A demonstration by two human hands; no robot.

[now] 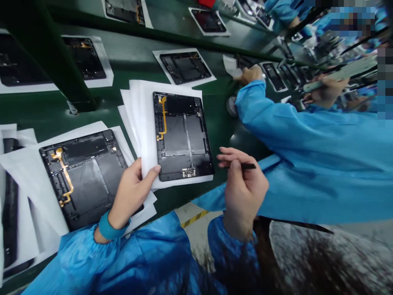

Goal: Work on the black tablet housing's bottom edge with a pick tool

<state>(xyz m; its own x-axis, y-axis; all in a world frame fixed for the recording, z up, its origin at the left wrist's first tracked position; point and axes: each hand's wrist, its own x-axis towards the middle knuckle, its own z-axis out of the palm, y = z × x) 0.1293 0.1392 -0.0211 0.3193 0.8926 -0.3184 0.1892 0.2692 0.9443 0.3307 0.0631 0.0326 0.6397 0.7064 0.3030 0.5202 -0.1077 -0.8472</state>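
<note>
A black tablet housing (pixel 181 137) with a gold flex cable lies on a stack of white paper sheets (pixel 144 123). My left hand (pixel 130 194) pinches the sheets' lower edge, its thumb just below the housing's corner. My right hand (pixel 244 188) sits to the right of the housing and holds a slim black pen-like tool (pixel 248 166), apart from the housing. A second black housing (pixel 82 178) with a gold flex cable lies on white sheets (pixel 27 176) beside my left wrist. I wear blue sleeves.
Several more housings on white sheets line a green conveyor belt (pixel 129 45), with a green post (pixel 46 53) at upper left. A co-worker's blue-sleeved arm (pixel 307 139) crosses from the right, one hand (pixel 251 74) on a white cloth. Yellow-black floor tape (pixel 194 218) shows below.
</note>
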